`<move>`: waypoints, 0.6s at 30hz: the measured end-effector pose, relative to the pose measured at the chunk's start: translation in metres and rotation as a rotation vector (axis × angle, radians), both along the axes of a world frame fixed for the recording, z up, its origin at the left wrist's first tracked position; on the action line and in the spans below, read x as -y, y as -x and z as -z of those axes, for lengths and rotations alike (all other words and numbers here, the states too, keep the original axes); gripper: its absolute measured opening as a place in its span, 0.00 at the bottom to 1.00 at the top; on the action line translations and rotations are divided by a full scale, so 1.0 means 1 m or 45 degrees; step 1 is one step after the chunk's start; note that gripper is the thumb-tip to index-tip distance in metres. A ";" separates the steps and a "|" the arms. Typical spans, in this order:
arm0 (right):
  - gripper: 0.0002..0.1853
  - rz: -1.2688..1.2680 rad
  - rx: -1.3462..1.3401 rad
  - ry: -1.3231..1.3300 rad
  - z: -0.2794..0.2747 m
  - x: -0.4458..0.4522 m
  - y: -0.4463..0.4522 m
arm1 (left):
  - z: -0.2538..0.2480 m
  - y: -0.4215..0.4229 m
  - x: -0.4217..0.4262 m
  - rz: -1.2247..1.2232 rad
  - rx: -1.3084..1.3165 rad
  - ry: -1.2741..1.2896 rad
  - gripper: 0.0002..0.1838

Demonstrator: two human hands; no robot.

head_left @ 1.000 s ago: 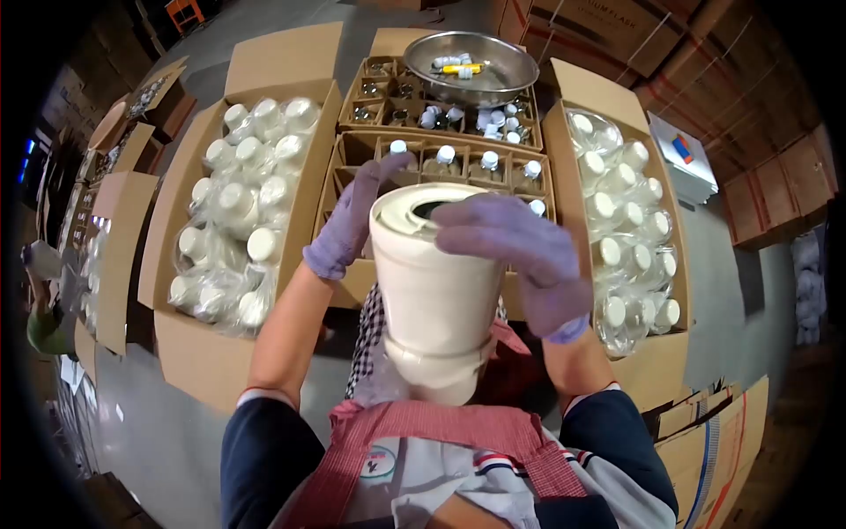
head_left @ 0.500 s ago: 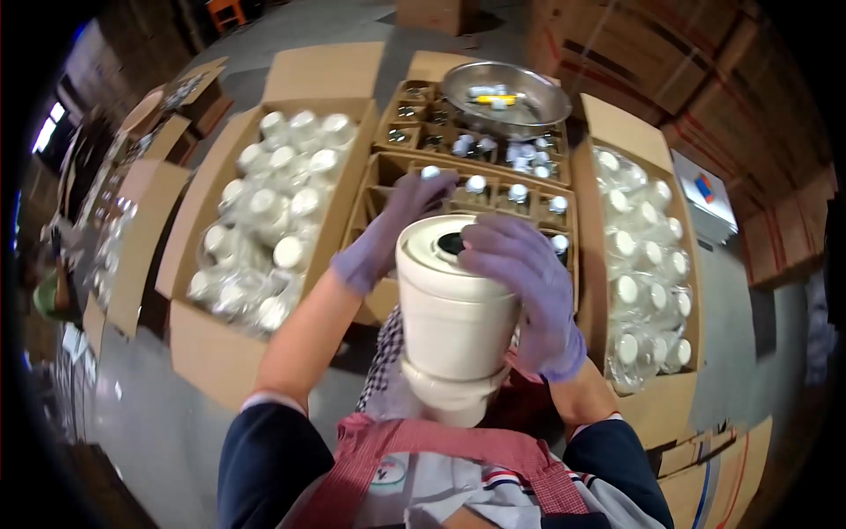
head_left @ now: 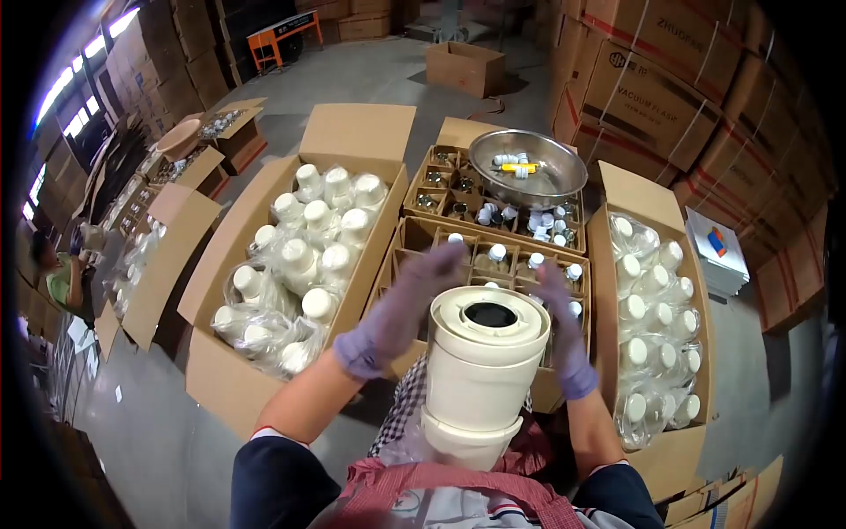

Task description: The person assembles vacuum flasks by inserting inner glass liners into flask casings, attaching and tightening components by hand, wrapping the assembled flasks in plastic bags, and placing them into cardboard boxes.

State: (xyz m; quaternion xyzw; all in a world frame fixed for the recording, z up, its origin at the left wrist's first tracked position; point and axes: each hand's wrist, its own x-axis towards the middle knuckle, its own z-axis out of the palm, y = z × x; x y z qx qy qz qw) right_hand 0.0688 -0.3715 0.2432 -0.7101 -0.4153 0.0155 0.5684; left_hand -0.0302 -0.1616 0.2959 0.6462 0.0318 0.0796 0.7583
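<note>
A cream-coloured cylindrical container [head_left: 483, 379] stands upright against my apron, with a black round opening in its top. My left hand [head_left: 407, 304], in a purple glove, is raised beside it on the left, fingers apart and holding nothing. To the right, my gloved right hand [head_left: 564, 326] is up beside the container, blurred, its fingers spread and nothing in them. Beyond both hands is a divided carton [head_left: 423, 231] of white-capped bottles [head_left: 497, 253]. Behind that, a steel bowl [head_left: 564, 181] holding a yellow item [head_left: 520, 167] rests on another divided carton.
Open cartons of plastic-wrapped cream containers stand at the left [head_left: 300, 260] and right [head_left: 656, 309]. Stacked boxes [head_left: 648, 101] rise at the back right, near flat white sheets [head_left: 718, 251]. Another person [head_left: 66, 278] is at the far left.
My right hand has come off the container's top and moved right. My left hand stays raised at its left. The view has tilted up, showing more floor and boxes.
</note>
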 end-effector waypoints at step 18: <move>0.37 -0.306 0.689 0.155 -0.068 -0.010 0.021 | 0.025 -0.081 -0.033 0.195 -0.556 -0.126 0.30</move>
